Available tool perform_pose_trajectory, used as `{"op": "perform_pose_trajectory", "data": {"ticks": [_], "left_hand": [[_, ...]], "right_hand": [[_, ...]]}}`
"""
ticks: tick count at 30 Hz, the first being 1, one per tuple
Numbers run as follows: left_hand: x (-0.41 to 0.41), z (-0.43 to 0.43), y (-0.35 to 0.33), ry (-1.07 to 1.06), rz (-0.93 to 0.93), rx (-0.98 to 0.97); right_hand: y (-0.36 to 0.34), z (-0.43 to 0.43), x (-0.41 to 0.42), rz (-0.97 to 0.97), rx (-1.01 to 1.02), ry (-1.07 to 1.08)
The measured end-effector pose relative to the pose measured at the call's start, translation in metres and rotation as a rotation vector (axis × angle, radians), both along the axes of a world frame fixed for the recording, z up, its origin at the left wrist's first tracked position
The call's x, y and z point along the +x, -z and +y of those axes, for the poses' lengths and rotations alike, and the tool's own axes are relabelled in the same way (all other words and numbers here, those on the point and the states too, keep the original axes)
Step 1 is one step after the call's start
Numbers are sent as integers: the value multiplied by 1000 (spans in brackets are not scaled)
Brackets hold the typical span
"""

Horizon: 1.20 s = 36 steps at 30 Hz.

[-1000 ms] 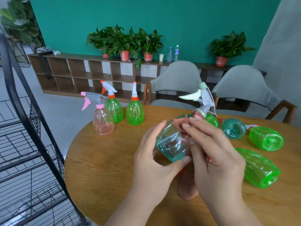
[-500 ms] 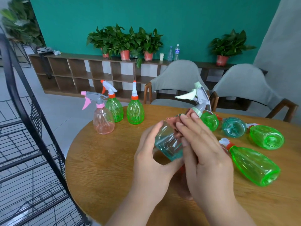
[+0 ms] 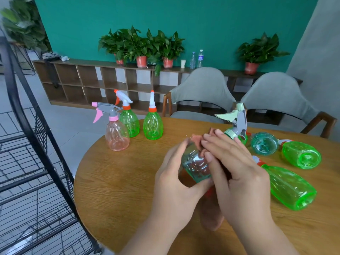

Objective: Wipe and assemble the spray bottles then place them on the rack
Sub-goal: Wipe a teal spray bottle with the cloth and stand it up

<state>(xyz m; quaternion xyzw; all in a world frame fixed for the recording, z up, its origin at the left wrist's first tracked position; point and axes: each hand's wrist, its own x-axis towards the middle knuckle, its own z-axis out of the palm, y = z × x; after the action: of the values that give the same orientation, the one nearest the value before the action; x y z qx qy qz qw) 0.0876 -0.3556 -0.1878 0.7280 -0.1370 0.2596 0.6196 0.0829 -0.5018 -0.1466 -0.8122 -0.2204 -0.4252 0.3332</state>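
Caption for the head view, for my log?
Left hand grips a teal spray bottle; right hand holds a pink cloth against it.

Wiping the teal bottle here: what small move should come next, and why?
Probably turn the teal bottle a little in the left hand, so the cloth in the right hand reaches an unwiped side. The cloth now covers only the upper part near the neck, and the base facing the camera is bare.
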Motion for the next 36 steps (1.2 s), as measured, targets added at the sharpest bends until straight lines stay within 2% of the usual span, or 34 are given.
{"op": "perform_pose_trajectory", "data": {"ticks": [3, 7, 10, 13, 15, 25, 32, 36], "left_hand": [[1, -1, 4, -91, -44, 4], [-2, -2, 1, -71, 2, -48], [-2, -4, 0, -63, -52, 2], [-3, -4, -1, -11, -24, -5], [-5, -4, -1, 2, -30, 20], [-3, 0, 1, -79, -52, -54], [-11, 1, -5, -14, -66, 30], [-7, 1, -2, -75, -103, 47]], "right_hand": [[6, 13, -6, -30, -115, -91], [7, 11, -5, -102, -219, -170], [2, 2, -2, -85, -138, -103], [-2, -3, -1, -22, 44, 0], [-3, -5, -2, -17, 95, 39], [12, 23, -11, -169, -189, -104], [-8, 4, -9, -16, 132, 106], [4, 20, -13, -49, 23, 111]]}}
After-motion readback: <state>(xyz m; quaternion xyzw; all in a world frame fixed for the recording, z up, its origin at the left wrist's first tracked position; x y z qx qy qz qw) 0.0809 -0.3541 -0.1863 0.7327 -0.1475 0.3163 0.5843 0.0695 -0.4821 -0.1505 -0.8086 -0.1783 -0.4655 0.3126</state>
